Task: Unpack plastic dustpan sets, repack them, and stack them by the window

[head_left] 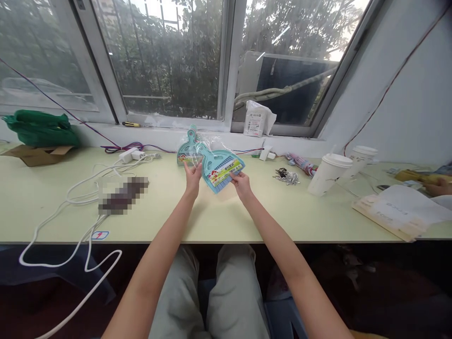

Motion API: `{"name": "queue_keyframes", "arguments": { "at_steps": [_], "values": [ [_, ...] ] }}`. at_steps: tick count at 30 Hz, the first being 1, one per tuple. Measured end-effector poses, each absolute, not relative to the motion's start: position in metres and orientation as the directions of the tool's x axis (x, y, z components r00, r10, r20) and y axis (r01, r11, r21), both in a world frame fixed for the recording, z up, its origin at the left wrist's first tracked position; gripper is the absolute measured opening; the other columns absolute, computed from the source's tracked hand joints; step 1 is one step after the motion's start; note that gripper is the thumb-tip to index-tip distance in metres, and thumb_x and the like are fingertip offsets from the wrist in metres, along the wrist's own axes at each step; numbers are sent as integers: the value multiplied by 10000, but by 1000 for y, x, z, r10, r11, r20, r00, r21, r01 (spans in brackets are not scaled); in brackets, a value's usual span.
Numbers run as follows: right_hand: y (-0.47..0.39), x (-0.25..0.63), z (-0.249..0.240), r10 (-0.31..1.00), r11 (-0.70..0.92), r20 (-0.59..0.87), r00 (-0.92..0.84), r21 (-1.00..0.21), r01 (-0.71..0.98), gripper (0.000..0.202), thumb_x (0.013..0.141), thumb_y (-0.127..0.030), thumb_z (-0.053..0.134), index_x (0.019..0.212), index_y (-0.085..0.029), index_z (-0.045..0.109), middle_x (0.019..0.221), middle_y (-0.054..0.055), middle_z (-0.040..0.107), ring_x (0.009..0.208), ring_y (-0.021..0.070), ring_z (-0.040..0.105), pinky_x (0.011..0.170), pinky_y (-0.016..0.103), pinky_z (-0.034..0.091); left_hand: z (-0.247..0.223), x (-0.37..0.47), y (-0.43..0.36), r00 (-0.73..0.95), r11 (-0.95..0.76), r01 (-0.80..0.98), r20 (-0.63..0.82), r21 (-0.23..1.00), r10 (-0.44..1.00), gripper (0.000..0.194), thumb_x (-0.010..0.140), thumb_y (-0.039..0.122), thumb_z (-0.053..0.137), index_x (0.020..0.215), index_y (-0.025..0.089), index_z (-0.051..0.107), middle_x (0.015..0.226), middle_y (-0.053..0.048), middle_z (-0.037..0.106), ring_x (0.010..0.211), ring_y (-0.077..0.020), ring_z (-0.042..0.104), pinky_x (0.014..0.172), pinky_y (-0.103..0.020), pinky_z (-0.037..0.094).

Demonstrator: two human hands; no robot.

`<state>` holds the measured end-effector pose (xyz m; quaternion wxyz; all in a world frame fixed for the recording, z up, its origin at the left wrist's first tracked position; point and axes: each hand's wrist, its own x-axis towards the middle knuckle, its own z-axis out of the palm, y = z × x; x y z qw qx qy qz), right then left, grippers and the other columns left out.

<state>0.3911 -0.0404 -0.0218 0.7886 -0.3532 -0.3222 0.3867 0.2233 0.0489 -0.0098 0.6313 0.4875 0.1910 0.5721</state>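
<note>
A teal mini dustpan-and-brush set (221, 170) with a yellow-green label is tilted above the table, in clear plastic wrap. My right hand (242, 184) pinches its lower right edge. My left hand (193, 178) is at its left side, fingers closed at the edge between this set and a second teal set (189, 153). That second set stands upright behind and to the left, near the windowsill, with its handle up. Which of the two sets the left fingers grip is partly hidden.
White cables and a charger (129, 154) lie on the left, near a green bag (41, 129) on a cardboard box (38, 155). Right are keys (286, 176), white cups (330, 174), papers (399, 209) and another person's hand (439, 187).
</note>
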Motion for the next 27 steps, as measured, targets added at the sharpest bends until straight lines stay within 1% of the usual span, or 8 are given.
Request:
{"name": "queue_keyframes", "arguments": {
  "at_steps": [2, 6, 10, 14, 17, 21, 25, 27],
  "values": [
    [-39, 392, -21, 803, 490, 234, 548, -782, -385, 253, 600, -174, 786, 827, -156, 676, 928, 59, 732, 960, 220, 676, 895, 361, 569, -14, 231, 45, 263, -124, -585, 332, 801, 906, 1035, 765, 353, 741, 1525, 295, 41, 1414, -82, 500, 1283, -223, 484, 1061, -360, 402],
    [-37, 392, -20, 773, 525, 233, 590, -758, -388, 282, 593, -175, 779, 850, -159, 666, 926, 59, 731, 959, 226, 675, 887, 377, 572, -17, 239, 41, 391, -10, -558, 273, 830, 879, 848, 755, 367, 741, 1473, 292, 297, 1403, -63, 512, 1290, -240, 478, 1050, -359, 424],
    [-36, 390, -18, 785, 517, 237, 573, -760, -393, 326, 582, -173, 780, 886, -151, 664, 919, 64, 734, 918, 228, 686, 858, 379, 580, -20, 246, 33, 533, 104, -518, 225, 849, 815, 795, 750, 350, 742, 1430, 364, 331, 1347, -23, 559, 1199, -227, 560, 1024, -406, 460],
    [-30, 393, -16, 721, 577, 246, 647, -731, -365, 330, 600, -176, 759, 913, -147, 660, 923, 65, 730, 926, 218, 684, 862, 365, 572, -27, 261, 22, 633, 227, -507, 180, 832, 753, 695, 729, 314, 761, 1343, 316, 437, 1409, -29, 501, 1268, -222, 499, 1075, -402, 409],
    [-27, 398, -17, 678, 603, 226, 700, -716, -352, 299, 614, -172, 743, 900, -153, 656, 935, 63, 726, 951, 207, 676, 876, 347, 564, -25, 267, 17, 705, 261, -483, 195, 836, 682, 567, 762, 385, 725, 1277, 297, 505, 1425, -39, 485, 1319, -246, 442, 1067, -436, 405],
    [-28, 399, -19, 716, 569, 226, 661, -738, -364, 258, 615, -159, 737, 859, -157, 652, 909, 62, 727, 931, 207, 680, 852, 352, 573, -17, 263, 25, 619, 167, -542, 257, 824, 742, 536, 776, 549, 650, 1199, 225, 583, 1303, -95, 590, 1275, -285, 489, 1030, -432, 433],
    [-31, 396, -15, 811, 485, 239, 533, -784, -387, 242, 584, -145, 759, 801, -148, 650, 880, 61, 732, 870, 200, 690, 820, 338, 579, -21, 262, 31, 429, 105, -558, 178, 823, 886, 553, 726, 477, 726, 1185, 213, 569, 1207, -101, 642, 1158, -287, 583, 970, -426, 483],
    [-31, 397, -13, 819, 474, 237, 523, -792, -384, 233, 585, -140, 756, 791, -150, 647, 883, 57, 733, 868, 194, 689, 812, 328, 578, -27, 266, 28, 402, 108, -535, 140, 838, 905, 563, 716, 445, 745, 1197, 229, 548, 1211, -89, 638, 1147, -280, 590, 956, -422, 495]
  ]
}}
